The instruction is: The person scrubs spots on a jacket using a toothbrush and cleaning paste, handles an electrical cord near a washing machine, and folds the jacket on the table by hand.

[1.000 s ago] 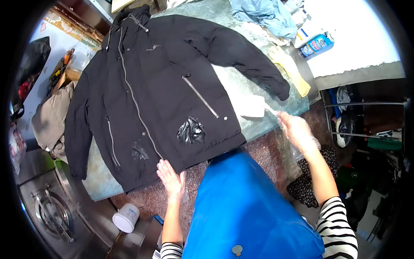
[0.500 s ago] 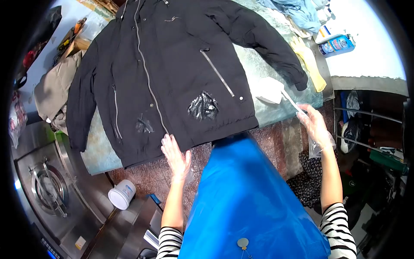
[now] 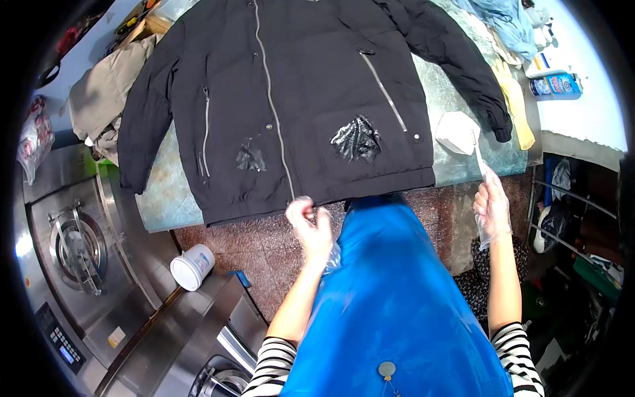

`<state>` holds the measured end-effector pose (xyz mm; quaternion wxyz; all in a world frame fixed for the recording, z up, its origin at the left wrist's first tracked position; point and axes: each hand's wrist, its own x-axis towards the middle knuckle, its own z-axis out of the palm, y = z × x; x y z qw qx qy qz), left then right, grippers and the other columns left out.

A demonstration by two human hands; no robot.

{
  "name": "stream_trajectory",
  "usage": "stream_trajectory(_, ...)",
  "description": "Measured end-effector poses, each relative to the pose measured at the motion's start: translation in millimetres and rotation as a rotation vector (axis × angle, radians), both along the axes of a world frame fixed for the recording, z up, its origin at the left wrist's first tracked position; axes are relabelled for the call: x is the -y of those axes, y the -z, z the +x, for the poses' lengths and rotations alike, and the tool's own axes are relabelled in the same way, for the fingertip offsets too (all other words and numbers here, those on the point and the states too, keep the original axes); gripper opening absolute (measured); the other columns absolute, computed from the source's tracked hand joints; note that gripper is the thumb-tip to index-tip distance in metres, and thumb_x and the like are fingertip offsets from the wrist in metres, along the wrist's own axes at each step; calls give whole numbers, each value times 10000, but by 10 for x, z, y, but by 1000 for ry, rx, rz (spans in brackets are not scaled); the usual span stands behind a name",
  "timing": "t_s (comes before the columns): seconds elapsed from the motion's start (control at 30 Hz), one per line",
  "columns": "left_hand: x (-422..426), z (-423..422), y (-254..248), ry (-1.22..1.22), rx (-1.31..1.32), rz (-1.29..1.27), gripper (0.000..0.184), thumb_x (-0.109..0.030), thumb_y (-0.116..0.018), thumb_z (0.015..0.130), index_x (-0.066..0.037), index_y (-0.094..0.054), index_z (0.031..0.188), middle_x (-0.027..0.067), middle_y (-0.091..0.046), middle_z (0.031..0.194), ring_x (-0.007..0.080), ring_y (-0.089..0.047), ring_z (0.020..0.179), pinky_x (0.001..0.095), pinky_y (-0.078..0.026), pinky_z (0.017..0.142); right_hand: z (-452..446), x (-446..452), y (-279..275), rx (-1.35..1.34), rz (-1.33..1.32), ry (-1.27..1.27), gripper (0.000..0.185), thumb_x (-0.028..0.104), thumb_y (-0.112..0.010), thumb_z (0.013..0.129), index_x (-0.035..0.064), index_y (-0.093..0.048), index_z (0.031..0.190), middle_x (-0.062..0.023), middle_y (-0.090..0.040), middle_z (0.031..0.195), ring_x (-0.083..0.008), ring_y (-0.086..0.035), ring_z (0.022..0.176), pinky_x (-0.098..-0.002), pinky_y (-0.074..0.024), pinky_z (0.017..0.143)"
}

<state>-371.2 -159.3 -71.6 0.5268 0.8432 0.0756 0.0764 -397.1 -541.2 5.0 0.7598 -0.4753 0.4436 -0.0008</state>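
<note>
A black jacket [image 3: 317,79] lies spread out on the green table [image 3: 162,192], with a dark glossy wet patch with white residue [image 3: 357,139] at its lower right and a fainter one [image 3: 250,157] at its lower left. My left hand [image 3: 311,228], in a clear plastic glove, is at the bottom hem beside the zipper, fingers curled; whether it pinches the hem is unclear. My right hand [image 3: 491,202], also gloved, is closed around the handle of a white brush-like tool [image 3: 481,159], whose end is at a white block-shaped container [image 3: 456,132] right of the jacket.
A yellow rubber glove [image 3: 516,109] and a blue bottle [image 3: 557,85] are at the right. Beige cloth [image 3: 106,86] hangs at the left. Below are a steel machine [image 3: 73,248], a white bucket [image 3: 192,267] and a metal rack [image 3: 575,192].
The view has shifted, so the jacket appears farther up and right. My left hand's fingers have curled from lying spread. My right hand has kept hold of the white tool beside the container.
</note>
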Motion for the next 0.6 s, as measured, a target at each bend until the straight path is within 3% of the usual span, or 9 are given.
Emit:
stream_trajectory(0.03,-52,60,54,-71,-16,-77,388,11,-624,844,-35,-473,1199,78,-494,1155,131,-474,897,243,-420,791,-11,16,24,8,21,10,375,246,-513,1016,67,-465,1341,78,-284,584,-25,-247,423,-183,-240,362)
stream_trajectory(0.1,-142,180,122,-148,-207,-471,377,-3,-578,889,-12,-465,1248,117,-475,1237,147,-508,995,255,-437,852,-18,-1,32,5,39,38,370,247,-505,1019,74,-464,1344,76,-271,578,-25,-237,418,-181,-234,349)
stream_trajectory(0.27,-180,399,-86,-174,-602,-570,372,-143,-626,944,13,-515,1262,67,-628,1121,130,-590,998,259,-445,920,-36,-49,60,2,102,121,356,238,-510,1016,98,-472,1342,69,-251,572,-30,-232,409,-178,-231,332)
stream_trajectory(0.4,-227,407,52,-111,-511,-746,317,-144,-655,926,-2,-579,1199,53,-633,1114,125,-583,1022,255,-428,924,-60,-44,109,-3,139,133,338,225,-521,1010,110,-488,1326,66,-254,570,-36,-242,416,-181,-234,343)
stream_trajectory(0.5,-268,376,58,-256,-640,-785,296,-167,-648,934,-14,-582,1179,48,-637,1115,132,-586,1015,278,-429,945,-49,-67,102,12,170,132,323,217,-519,1011,113,-494,1316,63,-257,569,-39,-252,423,-184,-239,353)
stream_trajectory(0.53,-191,447,-220,-353,-745,-763,238,-182,-618,957,-29,-591,1137,50,-642,1105,146,-599,1007,305,-455,938,-35,-90,87,15,168,124,320,215,-517,1012,112,-495,1314,62,-260,569,-41,-254,425,-185,-240,356)
stream_trajectory(0.6,-282,403,-65,-268,-699,-976,209,-182,-598,970,-35,-592,1119,56,-642,1098,154,-606,1010,318,-473,921,-6,-113,46,16,141,102,315,216,-512,1014,105,-495,1308,58,-273,567,-44,-263,426,-187,-246,360)
